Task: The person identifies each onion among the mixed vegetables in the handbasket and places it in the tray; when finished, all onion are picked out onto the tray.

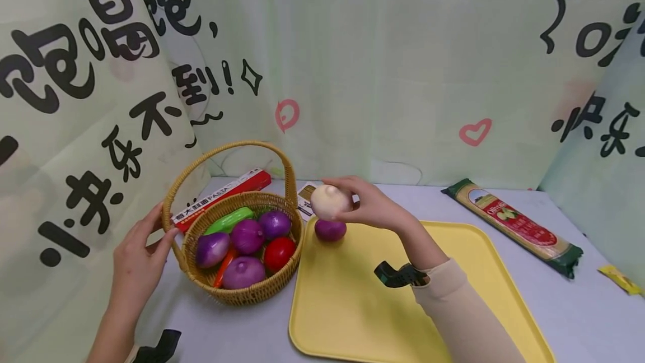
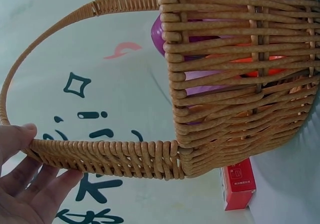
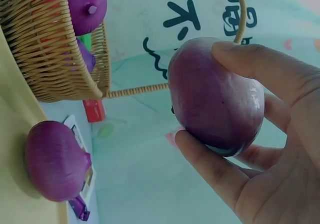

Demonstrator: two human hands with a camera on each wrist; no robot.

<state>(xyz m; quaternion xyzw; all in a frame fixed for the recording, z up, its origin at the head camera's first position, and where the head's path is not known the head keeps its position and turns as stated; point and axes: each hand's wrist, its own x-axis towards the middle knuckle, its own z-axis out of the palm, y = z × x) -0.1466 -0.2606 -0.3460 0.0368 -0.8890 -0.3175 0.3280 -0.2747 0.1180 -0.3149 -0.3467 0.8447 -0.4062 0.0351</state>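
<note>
Gripping a round vegetable [image 1: 328, 201] just right of the basket [image 1: 247, 296], the right hand [image 1: 375, 201] is hovering above the yellow tray [image 1: 363, 312], while the left hand [image 1: 143, 251] is pinching the left side of the upright handle [image 2: 120, 157].

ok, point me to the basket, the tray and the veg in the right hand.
Basket [image 2: 230, 141]: left wrist view, woven side wall.
Tray [image 1: 363, 290]: head view, bare yellow surface.
Veg [image 3: 217, 96]: right wrist view, middle of its purple side.
</note>
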